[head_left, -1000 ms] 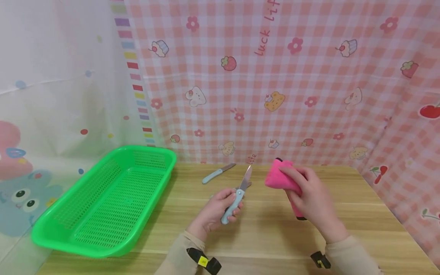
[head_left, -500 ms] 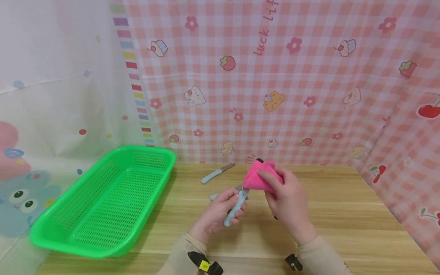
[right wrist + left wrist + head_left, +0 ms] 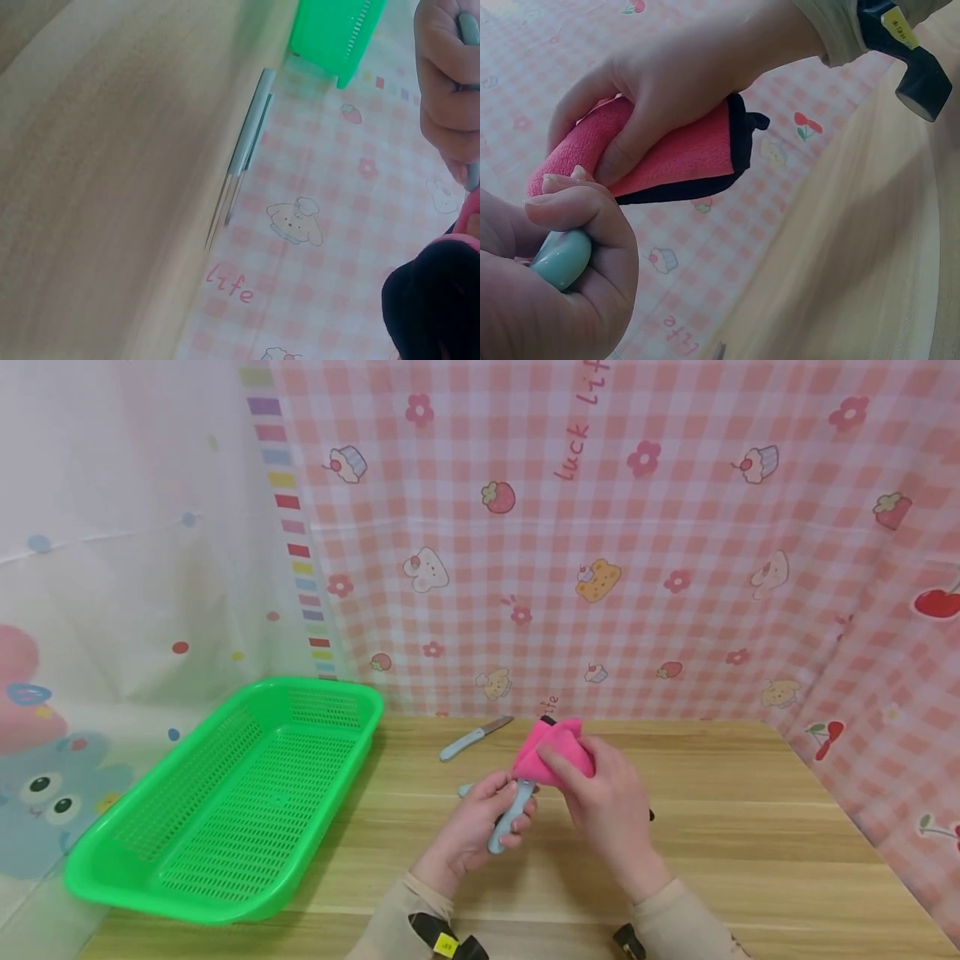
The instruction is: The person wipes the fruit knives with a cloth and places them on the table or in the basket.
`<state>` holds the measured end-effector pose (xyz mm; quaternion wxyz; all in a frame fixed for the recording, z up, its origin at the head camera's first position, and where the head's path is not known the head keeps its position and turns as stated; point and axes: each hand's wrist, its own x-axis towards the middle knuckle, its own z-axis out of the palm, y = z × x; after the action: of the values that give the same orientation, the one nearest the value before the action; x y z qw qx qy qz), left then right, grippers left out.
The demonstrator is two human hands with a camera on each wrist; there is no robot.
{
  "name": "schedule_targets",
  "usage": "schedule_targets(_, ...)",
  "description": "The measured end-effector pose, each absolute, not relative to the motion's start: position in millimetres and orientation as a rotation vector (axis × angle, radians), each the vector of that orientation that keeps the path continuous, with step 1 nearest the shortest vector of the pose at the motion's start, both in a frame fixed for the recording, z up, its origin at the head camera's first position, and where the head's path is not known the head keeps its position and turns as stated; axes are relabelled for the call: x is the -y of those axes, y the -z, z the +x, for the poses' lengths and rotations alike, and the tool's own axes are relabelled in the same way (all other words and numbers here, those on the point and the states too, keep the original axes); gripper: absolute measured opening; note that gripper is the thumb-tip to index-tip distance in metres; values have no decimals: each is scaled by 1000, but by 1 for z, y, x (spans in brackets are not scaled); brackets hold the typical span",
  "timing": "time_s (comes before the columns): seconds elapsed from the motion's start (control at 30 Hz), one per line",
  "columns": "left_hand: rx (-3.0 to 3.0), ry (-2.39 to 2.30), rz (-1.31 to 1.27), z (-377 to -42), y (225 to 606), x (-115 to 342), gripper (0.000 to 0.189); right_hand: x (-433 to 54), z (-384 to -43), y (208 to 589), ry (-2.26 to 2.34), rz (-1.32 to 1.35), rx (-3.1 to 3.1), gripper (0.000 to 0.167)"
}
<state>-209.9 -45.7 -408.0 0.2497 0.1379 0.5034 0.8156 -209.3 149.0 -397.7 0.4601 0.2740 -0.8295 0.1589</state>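
Note:
My left hand (image 3: 468,831) grips the pale blue handle of a small knife (image 3: 512,820), held up above the table. A folded pink cloth with black edging (image 3: 553,756) is in my right hand (image 3: 613,806), thumb and fingers pinching it around the blade. The cloth covers the blade, so only the handle shows. In the left wrist view the rounded handle end (image 3: 562,259) pokes out of the curled left fingers, and the cloth's black edge hangs off to the right.
A second pale blue knife (image 3: 463,744) lies on the wooden table (image 3: 750,827) near the back edge. Another knife (image 3: 467,789) is mostly hidden behind the left hand. At the left stands a green plastic basket (image 3: 318,835). Checked pink cloth (image 3: 637,635) hangs behind.
My right hand has moved left with the pink cloth, from apart to over the knife's blade, then slightly down toward the handle. The left hand has stayed nearly in place.

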Motion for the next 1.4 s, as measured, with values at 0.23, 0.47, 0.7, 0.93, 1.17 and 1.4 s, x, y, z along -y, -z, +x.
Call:
schedule_targets(0.23,-1386,-2200,400,-209,410,45,30,-151,-213,398,-429,687,2009,48)
schedule_targets(0.47,-1403,-2196,428,-209,411,44,24,-157,-217,395,-442,612,2088,42)
schedule_targets(0.7,-1466,-2178,469,-208,412,45,28,-163,-224,393,-435,571,2097,43)
schedule_targets(0.93,-1474,-2153,492,-207,411,46,33,-169,-230,392,-433,548,2078,40)
schedule_targets(1.17,-1505,-2135,502,-206,412,48,29,-172,-231,389,-456,528,2079,40)
schedule_targets(1.4,-1517,-2108,531,-208,415,49,30,-176,-233,389,-475,501,2098,39)
